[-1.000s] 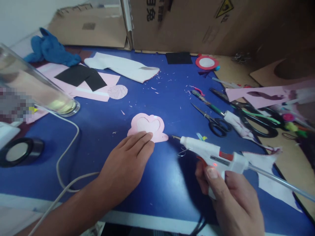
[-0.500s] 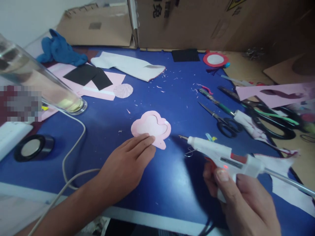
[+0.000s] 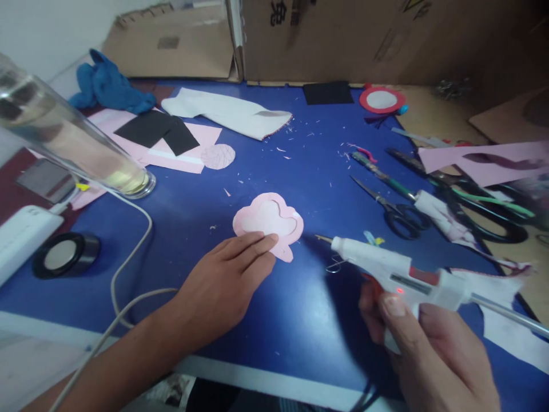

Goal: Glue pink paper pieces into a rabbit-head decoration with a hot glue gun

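Observation:
A pink cloud-shaped cutout (image 3: 295, 226) with a paler layer on top lies on the blue tabletop. My left hand (image 3: 231, 274) rests over its lower left edge, fingers stretched out and flat on it; the thumb is hidden. To the right, my right hand (image 3: 429, 337) is wrapped round the handle of a white glue gun (image 3: 373, 257), whose small red light is lit. Its metal nozzle points left, a short way from the cutout and apart from it. A clear glue stick (image 3: 506, 312) sticks out of the gun's back end.
Scissors (image 3: 392, 209) and a green-handled tool (image 3: 388, 180) lie right. A tilted-looking clear bottle (image 3: 107, 154), black tape roll (image 3: 64, 256), white power strip (image 3: 28, 237) and looping cable (image 3: 148, 229) are left. Behind are white fabric (image 3: 227, 111), a blue cloth bundle (image 3: 109, 86) and cardboard (image 3: 343, 46).
The whole scene sits slightly farther right in view, from a small camera shift. My left hand stays on the cutout, and the glue gun keeps about the same distance from it.

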The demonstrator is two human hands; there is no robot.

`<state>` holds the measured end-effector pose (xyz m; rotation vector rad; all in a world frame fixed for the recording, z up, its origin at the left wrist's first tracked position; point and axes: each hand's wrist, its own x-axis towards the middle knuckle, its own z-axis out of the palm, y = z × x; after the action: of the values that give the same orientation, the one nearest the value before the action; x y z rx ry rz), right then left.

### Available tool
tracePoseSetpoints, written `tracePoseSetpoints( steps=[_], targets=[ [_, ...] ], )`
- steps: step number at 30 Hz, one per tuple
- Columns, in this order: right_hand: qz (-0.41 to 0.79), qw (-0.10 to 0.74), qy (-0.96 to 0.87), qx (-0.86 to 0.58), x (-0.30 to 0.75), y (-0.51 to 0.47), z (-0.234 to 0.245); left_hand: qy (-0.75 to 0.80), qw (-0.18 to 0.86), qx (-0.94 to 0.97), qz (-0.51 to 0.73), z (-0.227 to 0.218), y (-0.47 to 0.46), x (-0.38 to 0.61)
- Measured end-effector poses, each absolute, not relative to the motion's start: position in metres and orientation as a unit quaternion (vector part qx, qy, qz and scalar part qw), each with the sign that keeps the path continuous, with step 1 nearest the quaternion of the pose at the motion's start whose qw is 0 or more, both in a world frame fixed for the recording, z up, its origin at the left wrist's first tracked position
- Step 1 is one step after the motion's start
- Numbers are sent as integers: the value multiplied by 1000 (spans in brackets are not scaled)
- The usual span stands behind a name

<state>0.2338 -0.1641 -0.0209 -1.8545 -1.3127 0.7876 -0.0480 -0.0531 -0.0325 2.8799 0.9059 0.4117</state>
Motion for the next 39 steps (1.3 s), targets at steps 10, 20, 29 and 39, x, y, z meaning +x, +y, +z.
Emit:
tracePoseSetpoints(
  steps=[10, 20, 29, 39],
  targets=[
    [295, 364, -512, -720, 233, -161, -19, 270, -36, 956, 114, -28, -53, -45],
    [289, 368, -509, -722, 240, -166, -30, 271, -29, 956, 111, -30, -55, -46],
    [283, 361, -506, -730, 238, -165, -30, 267, -23, 958, 106, -27, -55, -46],
    [295, 360, -521, -715, 235, -161, -21, 391, 108, 881, 242, -20, -56, -25]
  ],
)
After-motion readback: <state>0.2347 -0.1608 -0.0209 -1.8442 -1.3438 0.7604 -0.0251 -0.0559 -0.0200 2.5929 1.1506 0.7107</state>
